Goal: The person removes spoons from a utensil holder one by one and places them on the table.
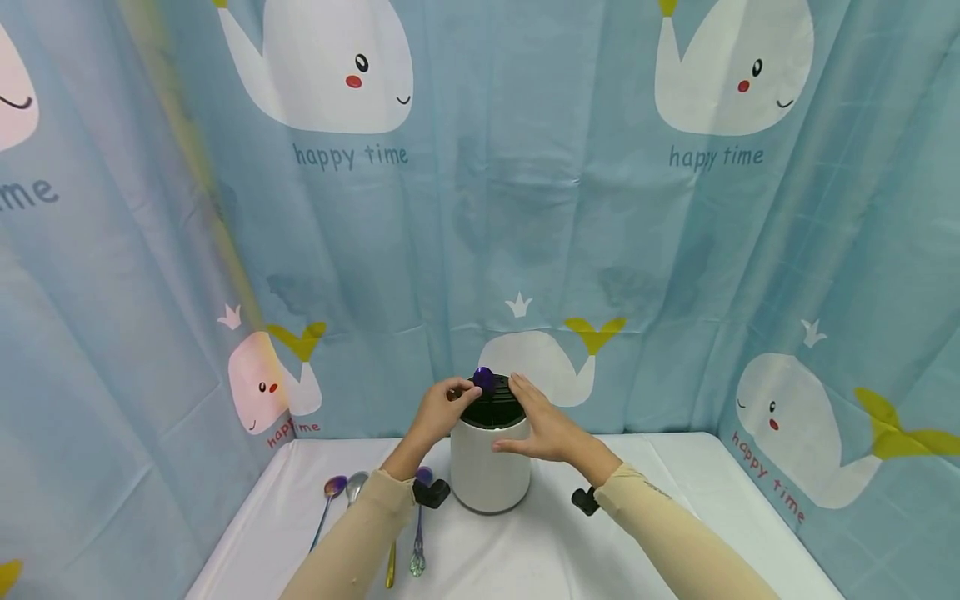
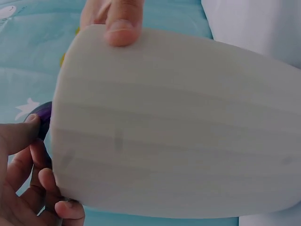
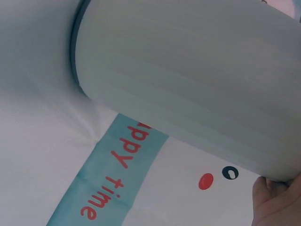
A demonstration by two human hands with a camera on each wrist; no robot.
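A white cylindrical utensil holder [image 1: 489, 475] stands upright on the table, its top fitted with a dark slotted insert [image 1: 501, 410]. Over the holder's left side, my left hand [image 1: 438, 410] pinches a purple spoon [image 1: 483, 380] near its bowl between thumb and fingers. The bowl points up, and the handle is hidden in or behind the holder's top. From the right, my right hand [image 1: 551, 429] grips the holder near its rim, thumb across the front. In the left wrist view that thumb [image 2: 123, 30] presses the white wall, with the spoon [image 2: 44, 113] beyond the rim.
Left of the holder lie several spoons: one with a purple-gold bowl [image 1: 335, 486], a silver one [image 1: 357, 482], and one with an ornate handle [image 1: 417, 560]. A gold handle [image 1: 391, 568] shows beside my left sleeve. Blue whale-print curtains [image 1: 525, 233] surround the white table [image 1: 645, 533].
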